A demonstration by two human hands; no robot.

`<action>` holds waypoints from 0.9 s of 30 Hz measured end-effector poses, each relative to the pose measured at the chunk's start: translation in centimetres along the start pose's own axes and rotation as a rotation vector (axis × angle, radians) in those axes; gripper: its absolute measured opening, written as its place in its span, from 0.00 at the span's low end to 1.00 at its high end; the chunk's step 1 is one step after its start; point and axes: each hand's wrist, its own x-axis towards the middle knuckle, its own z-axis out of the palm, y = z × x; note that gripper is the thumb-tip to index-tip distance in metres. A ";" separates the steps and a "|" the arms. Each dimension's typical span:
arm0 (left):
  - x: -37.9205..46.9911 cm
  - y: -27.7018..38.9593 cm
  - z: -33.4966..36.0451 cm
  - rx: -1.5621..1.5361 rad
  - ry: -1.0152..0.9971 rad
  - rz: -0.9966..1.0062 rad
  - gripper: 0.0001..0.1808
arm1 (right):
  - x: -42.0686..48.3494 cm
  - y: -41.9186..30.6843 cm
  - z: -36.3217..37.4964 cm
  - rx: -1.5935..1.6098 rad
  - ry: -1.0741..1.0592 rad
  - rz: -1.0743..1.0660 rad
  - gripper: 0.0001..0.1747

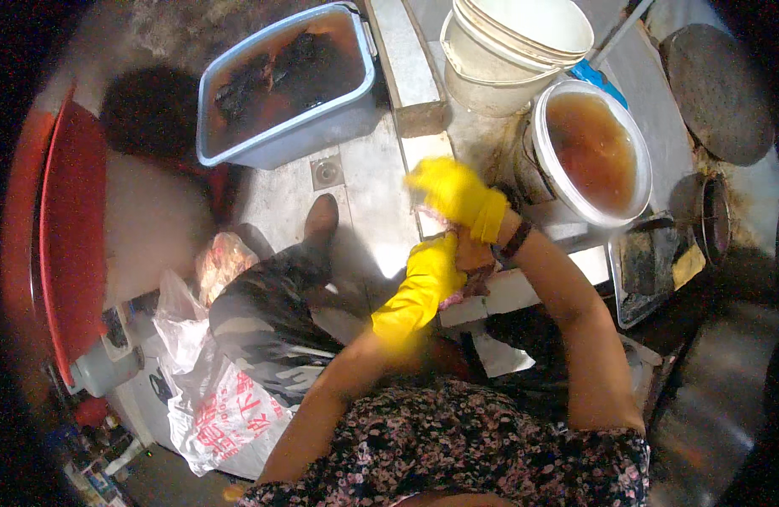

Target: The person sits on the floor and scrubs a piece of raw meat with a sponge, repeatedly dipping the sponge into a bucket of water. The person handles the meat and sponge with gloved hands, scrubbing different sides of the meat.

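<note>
Both my hands wear yellow rubber gloves and are close together in front of me, over a low white-tiled ledge (516, 291). My left hand (430, 272) is closed around a piece of raw meat (475, 253), brownish with pink edges. Just beyond it, my right hand (456, 193) is bent over the far end of the meat, its fingers curled and blurred by motion. A bit of pink and white shows beneath those fingers. Whether the right hand grips the meat or some small tool is hidden.
A blue plastic tub (307, 136) of dark, murky liquid stands beyond a floor drain (326, 172). Right of my hands are a white bucket (643, 168) of brown liquid, stacked buckets (491, 79) and a metal tray (621, 291). Plastic bags (218, 393) lie beside my leg; a red basin (75, 234) stands left.
</note>
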 end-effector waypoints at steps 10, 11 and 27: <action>-0.4 0.2 0.2 -0.063 0.198 0.115 0.28 | 2.3 1.8 3.0 -0.270 -0.321 0.364 0.09; -0.4 0.3 0.1 -0.064 0.159 0.104 0.28 | 2.9 1.6 2.9 -0.248 -0.370 0.117 0.09; -0.2 -1.0 1.2 -0.064 0.180 0.124 0.31 | -1.5 -0.1 -21.0 -0.914 -0.071 1.092 0.18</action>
